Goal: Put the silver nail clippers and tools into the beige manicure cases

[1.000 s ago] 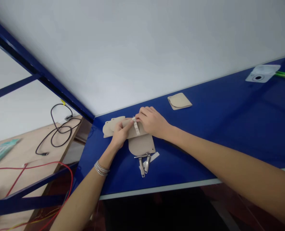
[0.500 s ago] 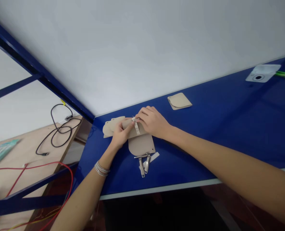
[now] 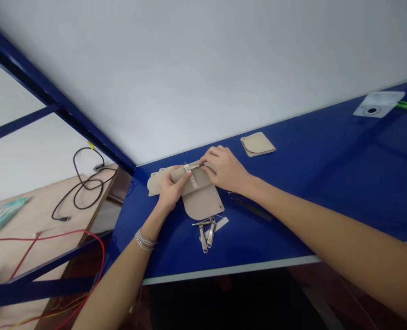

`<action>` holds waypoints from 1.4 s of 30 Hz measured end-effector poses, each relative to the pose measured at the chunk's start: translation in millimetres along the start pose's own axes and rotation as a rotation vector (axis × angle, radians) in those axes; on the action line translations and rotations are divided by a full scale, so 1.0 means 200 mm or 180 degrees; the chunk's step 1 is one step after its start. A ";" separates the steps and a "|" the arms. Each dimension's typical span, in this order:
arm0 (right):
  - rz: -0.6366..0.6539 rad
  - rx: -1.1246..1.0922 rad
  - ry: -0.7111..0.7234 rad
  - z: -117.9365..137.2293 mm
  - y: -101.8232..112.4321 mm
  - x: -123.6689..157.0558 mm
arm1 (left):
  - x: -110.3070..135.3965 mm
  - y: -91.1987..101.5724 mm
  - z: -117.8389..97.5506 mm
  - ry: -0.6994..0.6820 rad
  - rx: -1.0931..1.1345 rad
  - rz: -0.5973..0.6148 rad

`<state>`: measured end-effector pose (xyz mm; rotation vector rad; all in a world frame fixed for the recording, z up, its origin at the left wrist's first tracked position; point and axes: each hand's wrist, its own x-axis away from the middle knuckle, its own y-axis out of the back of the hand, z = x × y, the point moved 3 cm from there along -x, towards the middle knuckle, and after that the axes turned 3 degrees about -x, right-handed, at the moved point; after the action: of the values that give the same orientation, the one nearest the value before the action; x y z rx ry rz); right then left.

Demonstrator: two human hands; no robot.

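A beige folding case (image 3: 203,201) lies unfolded on the blue table, with a white strip of elastic loops (image 3: 194,182) across its upper part. My left hand (image 3: 170,190) grips the case at its left side, thumb beside the loops. Between the fingers of my right hand (image 3: 225,169) is the right end of a slim metal tool (image 3: 193,167); its other end meets the top loop, and its exact kind is unclear. Just below the case sit two nail clippers (image 3: 203,238), a thin metal piece (image 3: 202,222) and a white strip (image 3: 222,223).
Other beige cases (image 3: 153,183) lie left of my hand, and a folded one (image 3: 257,144) rests near the wall. A white pouch with a round dark mark (image 3: 378,104) is far right. Dark slim items (image 3: 254,209) lie under my right forearm. Left, a wooden table holds a black cable (image 3: 100,185).
My right hand has shifted slightly up and right, drawing away from the loops and showing more of the metal tool. The case has tilted a little; my left hand still grips it.
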<state>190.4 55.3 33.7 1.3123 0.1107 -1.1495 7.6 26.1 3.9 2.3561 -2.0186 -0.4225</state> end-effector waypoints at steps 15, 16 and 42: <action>-0.0044 -0.0028 0.0062 0.03 -0.02 0.01 | 0.00 0.00 -0.02 -0.0499 -0.0974 0.0134; -0.0056 -0.0035 0.0053 0.03 -0.02 0.01 | 0.00 0.00 -0.02 -0.0530 -0.1047 0.0132; 0.3222 -0.1749 -0.0141 0.14 -0.10 0.10 | -0.06 0.12 -0.01 -0.0500 -0.1189 -0.0993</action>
<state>171.2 24.2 16.9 0.6731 -0.2400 -0.2358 -17.0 34.2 12.3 2.4507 -1.4507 -0.9276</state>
